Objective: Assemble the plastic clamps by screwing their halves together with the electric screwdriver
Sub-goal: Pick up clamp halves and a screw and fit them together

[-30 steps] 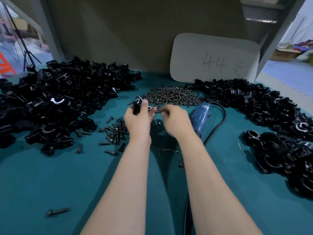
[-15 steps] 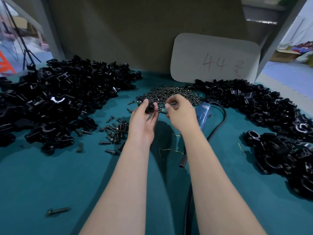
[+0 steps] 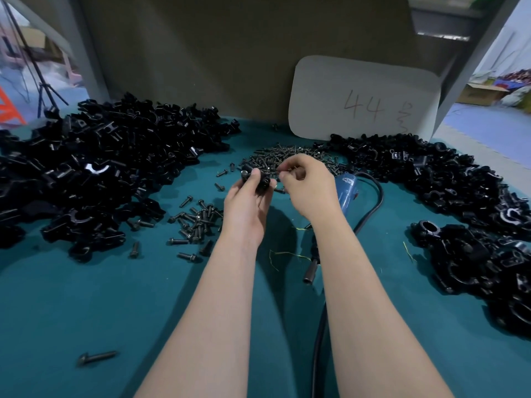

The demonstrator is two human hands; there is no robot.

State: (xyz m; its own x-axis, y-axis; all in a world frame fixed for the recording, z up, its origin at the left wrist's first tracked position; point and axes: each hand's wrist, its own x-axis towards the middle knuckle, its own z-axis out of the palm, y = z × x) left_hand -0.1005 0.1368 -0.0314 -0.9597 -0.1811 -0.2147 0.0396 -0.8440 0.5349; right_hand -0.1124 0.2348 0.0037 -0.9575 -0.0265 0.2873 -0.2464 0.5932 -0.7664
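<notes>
Clamp (image 3: 256, 179) in left hand (image 3: 247, 206) between piles (image 3: 94, 156)

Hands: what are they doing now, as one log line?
left hand: holds clamp | right hand: curled above screws, grip unclear | screwdriver: lying on table, untouched

one screwdriver (image 3: 346, 188), one card (image 3: 365, 96)

I'm holding the clamp (image 3: 257, 179) in my left hand (image 3: 247, 202) over the middle of the table (image 3: 86, 311), my right hand (image 3: 307, 188) hanging just right of it. The screw pile (image 3: 290, 155) is lying right behind both hands, the screwdriver (image 3: 346, 191) is lying just right of my right wrist, and the left heap (image 3: 100, 168) and right heap (image 3: 445, 179) are flanking everything.
</notes>
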